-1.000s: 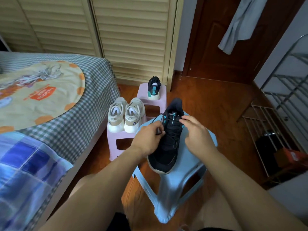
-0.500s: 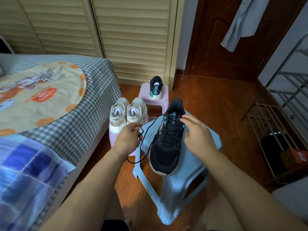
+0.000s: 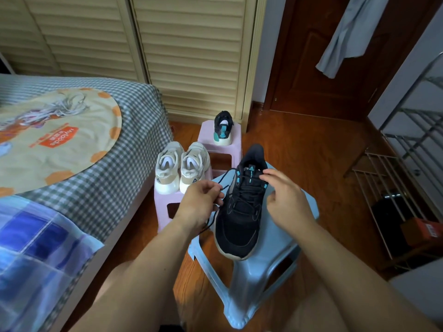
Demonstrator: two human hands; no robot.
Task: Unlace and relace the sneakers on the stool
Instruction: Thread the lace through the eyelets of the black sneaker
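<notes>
Looks like the unlacing stage: the left hand [image 3: 201, 202] is pinching the loose black lace [image 3: 221, 188] just left of the black sneaker [image 3: 242, 207] on the blue stool [image 3: 282, 238]. The right hand [image 3: 285, 200] hovers loosely curled over the tongue, holding nothing. Next it probably needs to hook the top crossing and pull it free.

— Where's the camera?
— One head-worn wide-angle view, looking forward and down, close over the blue stool [image 3: 275, 238] and black sneaker [image 3: 239, 212].
— What frames it?
— Bed [image 3: 72, 144] at left, door [image 3: 323, 56] ahead.
</notes>
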